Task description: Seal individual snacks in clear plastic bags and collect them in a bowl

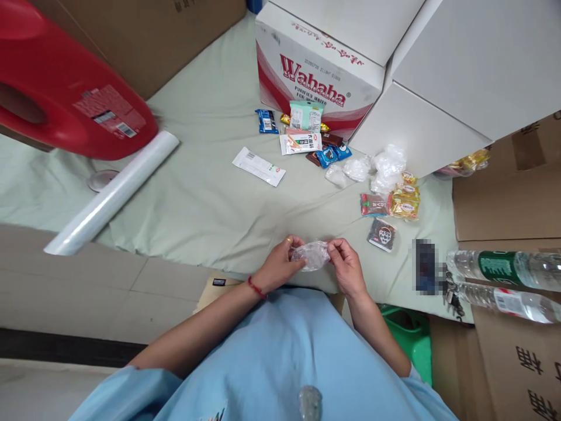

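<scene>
Close to my body, at the front edge of the cloth-covered table (197,193), both hands are closed on a crumpled piece of clear plastic film (312,256). My left hand (280,264) grips its left end, thumb on top. At the other end, my right hand (347,266) pinches the film between thumb and fingers. Whether anything is wrapped inside the film, I cannot tell. Off to the right of my right hand lies a small dark snack packet (381,234). Further up is a white snack packet (259,166), lying alone.
A roll of plastic film (111,196) lies at the left by a large red jug (83,88). Snack packets (302,143) and crumpled clear plastic bundles (388,166) lie before a Wahaha carton (318,76). Plastic bottles (504,269) and keys (453,298) are at the right.
</scene>
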A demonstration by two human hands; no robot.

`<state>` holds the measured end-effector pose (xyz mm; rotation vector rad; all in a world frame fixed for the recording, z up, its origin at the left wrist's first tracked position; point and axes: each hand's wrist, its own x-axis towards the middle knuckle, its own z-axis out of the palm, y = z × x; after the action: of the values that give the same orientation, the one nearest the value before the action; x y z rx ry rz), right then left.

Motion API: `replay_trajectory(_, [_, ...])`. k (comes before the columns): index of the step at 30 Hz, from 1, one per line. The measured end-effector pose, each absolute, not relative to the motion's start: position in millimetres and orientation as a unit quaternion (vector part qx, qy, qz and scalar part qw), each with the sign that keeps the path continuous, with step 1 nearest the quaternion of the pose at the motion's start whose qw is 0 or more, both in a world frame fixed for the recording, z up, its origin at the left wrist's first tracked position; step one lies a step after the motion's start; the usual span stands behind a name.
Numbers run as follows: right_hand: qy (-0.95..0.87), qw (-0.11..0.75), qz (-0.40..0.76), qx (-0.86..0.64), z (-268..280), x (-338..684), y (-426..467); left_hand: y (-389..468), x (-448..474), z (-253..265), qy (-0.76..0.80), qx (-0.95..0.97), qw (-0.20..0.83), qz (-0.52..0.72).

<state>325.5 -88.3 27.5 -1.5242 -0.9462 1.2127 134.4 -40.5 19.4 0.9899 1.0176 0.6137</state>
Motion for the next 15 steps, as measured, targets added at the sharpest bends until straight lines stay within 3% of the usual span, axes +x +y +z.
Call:
replay_trajectory(7, [-0.333, 0.494, 0.527, -0.606, 41, 342, -87, -39, 125, 16, 0.505, 0.442, 0.683, 0.289])
replay_trajectory(15, [-0.573, 0.390, 0.523, -0.496, 39, 301, -107, -52, 116, 19, 0.477, 0.405, 0.706, 0.331])
